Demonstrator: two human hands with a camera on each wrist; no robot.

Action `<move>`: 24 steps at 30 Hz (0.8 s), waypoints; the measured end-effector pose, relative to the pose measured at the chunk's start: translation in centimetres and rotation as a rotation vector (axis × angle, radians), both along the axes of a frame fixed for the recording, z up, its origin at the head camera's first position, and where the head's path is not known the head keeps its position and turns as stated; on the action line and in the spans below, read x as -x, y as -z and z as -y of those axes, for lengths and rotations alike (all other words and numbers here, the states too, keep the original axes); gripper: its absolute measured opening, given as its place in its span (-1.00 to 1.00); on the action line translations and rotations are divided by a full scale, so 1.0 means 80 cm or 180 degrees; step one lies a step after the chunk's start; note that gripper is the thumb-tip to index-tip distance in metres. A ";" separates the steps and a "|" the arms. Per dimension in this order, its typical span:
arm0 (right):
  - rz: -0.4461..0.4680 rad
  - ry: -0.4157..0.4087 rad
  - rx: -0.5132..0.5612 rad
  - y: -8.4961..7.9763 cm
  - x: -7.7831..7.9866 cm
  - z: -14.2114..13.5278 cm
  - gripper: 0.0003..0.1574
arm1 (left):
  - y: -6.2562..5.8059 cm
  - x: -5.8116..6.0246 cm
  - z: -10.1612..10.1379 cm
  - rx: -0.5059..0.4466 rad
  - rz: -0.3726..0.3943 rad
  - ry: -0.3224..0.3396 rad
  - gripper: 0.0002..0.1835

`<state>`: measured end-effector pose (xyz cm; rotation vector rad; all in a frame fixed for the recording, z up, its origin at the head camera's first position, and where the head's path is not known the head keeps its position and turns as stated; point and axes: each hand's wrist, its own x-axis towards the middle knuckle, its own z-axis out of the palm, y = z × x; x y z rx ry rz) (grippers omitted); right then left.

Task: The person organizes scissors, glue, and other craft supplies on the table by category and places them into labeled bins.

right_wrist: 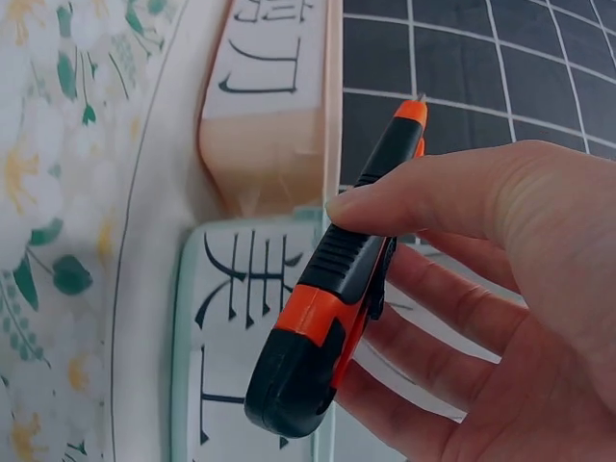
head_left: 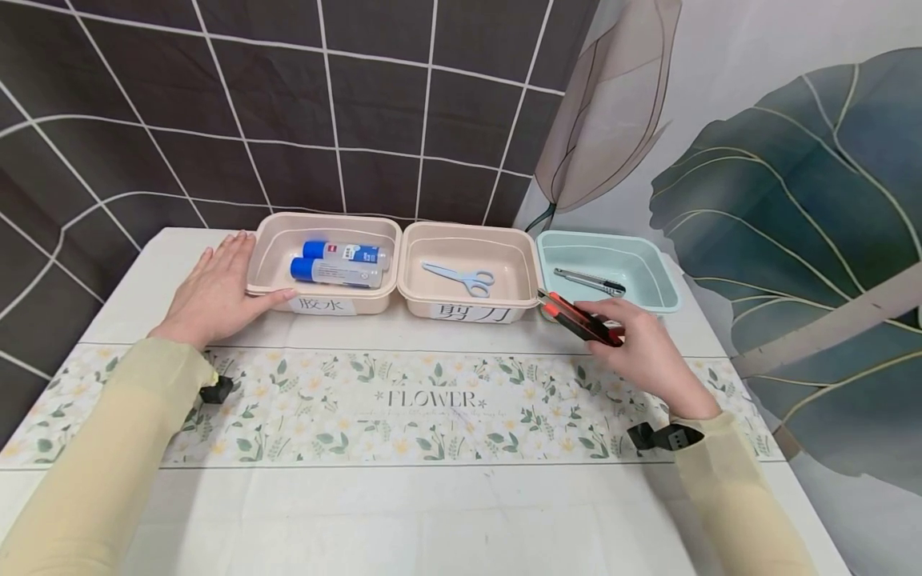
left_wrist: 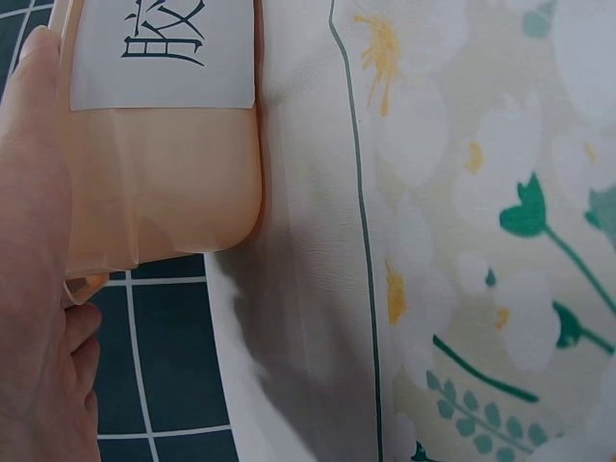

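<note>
My right hand (head_left: 637,346) pinches a black and orange utility knife (right_wrist: 332,279) between thumb and fingers, in front of the green bin (head_left: 666,280). Inside that bin lies a grey and black utility knife (head_left: 591,282). My left hand (head_left: 216,288) rests against the left end of a beige bin (head_left: 378,302), its thumb along the labelled front. Two blue-capped glue tubes (head_left: 338,272) lie in this bin. Light blue scissors (head_left: 464,278) lie in the middle beige bin (head_left: 405,292). In the left wrist view the left thumb (left_wrist: 34,125) shows beside the label.
The three bins stand in a row along the back of a white table (head_left: 432,520). A floral cloth band (head_left: 432,432) with the word FLOWER crosses it. Behind hangs a dark gridded backdrop (head_left: 382,104), with a leaf-patterned cloth (head_left: 814,200) at the right.
</note>
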<state>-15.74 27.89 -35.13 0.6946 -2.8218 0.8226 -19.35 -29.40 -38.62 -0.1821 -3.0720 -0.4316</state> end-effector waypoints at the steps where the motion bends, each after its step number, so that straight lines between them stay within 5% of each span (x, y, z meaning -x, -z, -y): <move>1: -0.0012 0.0011 0.0001 -0.001 0.001 -0.001 -0.27 | 0.000 0.000 0.000 0.0001 -0.0004 0.0000 0.27; 24: 0.0036 0.0318 0.0048 -0.017 0.017 -0.024 -0.27 | 0.001 0.000 0.002 -0.0023 -0.0002 0.0036 0.27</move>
